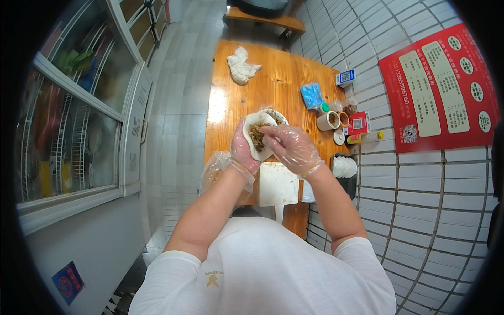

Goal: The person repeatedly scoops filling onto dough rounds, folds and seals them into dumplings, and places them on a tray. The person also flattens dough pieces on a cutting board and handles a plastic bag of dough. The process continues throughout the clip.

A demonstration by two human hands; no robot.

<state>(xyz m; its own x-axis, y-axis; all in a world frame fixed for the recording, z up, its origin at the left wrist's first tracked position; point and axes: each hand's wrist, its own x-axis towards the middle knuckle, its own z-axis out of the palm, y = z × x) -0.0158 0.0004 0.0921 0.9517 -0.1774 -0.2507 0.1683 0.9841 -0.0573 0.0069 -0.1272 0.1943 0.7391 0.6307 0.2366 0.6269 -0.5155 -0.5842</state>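
Observation:
My left hand, in a clear plastic glove, cups a round white dough wrapper from below and from the left. Chopped brown-green filling lies in the middle of the wrapper. Over its right side comes my right hand, gloved too. Its fingers are pinched together with the tips at the filling; whatever is between them is hidden. Just behind the wrapper, a white bowl with dark bits in it is partly covered. Below my hands lies a white board with specks on it.
A crumpled white lump lies on the wooden table. Along the tiled wall stand jars, a blue packet, a bottle and a black tray. A plastic bag hangs at the left edge; a glass-door fridge stands left.

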